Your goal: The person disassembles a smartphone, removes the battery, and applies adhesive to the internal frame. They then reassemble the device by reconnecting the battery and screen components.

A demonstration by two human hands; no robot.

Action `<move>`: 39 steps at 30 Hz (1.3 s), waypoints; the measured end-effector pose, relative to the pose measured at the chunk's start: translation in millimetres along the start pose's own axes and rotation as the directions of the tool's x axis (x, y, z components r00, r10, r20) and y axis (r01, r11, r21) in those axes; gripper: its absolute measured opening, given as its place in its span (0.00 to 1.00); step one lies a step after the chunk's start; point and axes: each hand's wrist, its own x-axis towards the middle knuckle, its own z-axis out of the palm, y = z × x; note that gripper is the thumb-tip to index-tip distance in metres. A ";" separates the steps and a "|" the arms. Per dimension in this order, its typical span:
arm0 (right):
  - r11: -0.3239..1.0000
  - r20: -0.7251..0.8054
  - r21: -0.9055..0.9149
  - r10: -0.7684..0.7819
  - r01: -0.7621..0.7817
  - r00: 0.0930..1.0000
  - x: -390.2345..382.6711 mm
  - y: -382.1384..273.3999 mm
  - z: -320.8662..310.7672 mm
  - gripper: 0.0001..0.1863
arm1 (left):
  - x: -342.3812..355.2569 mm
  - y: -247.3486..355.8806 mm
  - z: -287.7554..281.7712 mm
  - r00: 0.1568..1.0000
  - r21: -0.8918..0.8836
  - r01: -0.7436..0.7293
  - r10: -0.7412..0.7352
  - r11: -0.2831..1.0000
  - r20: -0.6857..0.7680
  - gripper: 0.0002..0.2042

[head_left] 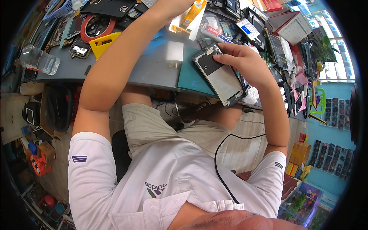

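Observation:
My right hand [245, 63] is closed around the upper edge of a phone screen assembly [226, 82], thumb on its inner face. The assembly has a black frame and a silver-grey plate, and it is tilted over the front edge of a teal mat [188, 73]. My left arm reaches to the far side of the desk, where my left hand [170, 8] is partly cut off by the top edge; its fingertips are out of view. Beside that hand lie an orange flex cable [194, 13] and a white sheet [195, 28]. A white plug adapter [174, 51] stands nearer, left of the mat.
Phone parts, a red tape ring [87, 28] and a yellow plastic piece [103, 44] crowd the left. A clear bottle [40, 59] lies by the left edge. More phones, a desk calendar [294, 28] and clutter fill the right. A black cable [218, 161] hangs across my shirt.

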 end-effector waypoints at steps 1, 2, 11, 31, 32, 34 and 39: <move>0.998 0.026 -0.063 0.000 0.001 1.000 0.6 -1.6 -2.3 0.26 | -3.9 -1.4 -0.4 0.996 0.097 -0.076 0.081 0.992 -0.043 0.21; 0.992 0.051 -0.126 0.002 0.004 0.999 0.7 -3.9 -4.2 0.28 | -6.8 -3.4 -1.3 0.983 0.197 -0.147 0.165 0.969 -0.077 0.24; 0.851 0.134 -0.398 -0.315 0.342 0.940 -1.8 -3.7 2.2 0.36 | -0.3 -12.5 -11.6 0.986 0.433 -0.159 0.169 0.887 0.016 0.31; 0.540 0.006 -0.786 -0.481 0.302 0.877 -35.9 -0.4 32.9 0.49 | -12.0 -4.2 -11.1 0.972 0.666 -0.196 0.234 0.720 0.033 0.27; 0.534 0.008 -0.788 -0.488 0.306 0.873 -36.2 0.1 32.2 0.48 | -12.1 -3.4 -10.8 0.971 0.679 -0.198 0.238 0.707 0.035 0.26; 0.504 0.024 -0.797 -0.522 0.332 0.852 -36.1 -0.7 30.4 0.44 | -13.8 0.6 -10.7 0.969 0.705 -0.199 0.245 0.680 0.037 0.23; 0.586 -0.110 -0.713 -0.636 0.385 0.764 -23.3 0.6 14.2 0.31 | -26.5 26.1 -12.9 0.981 0.790 -0.161 0.186 0.591 0.061 0.18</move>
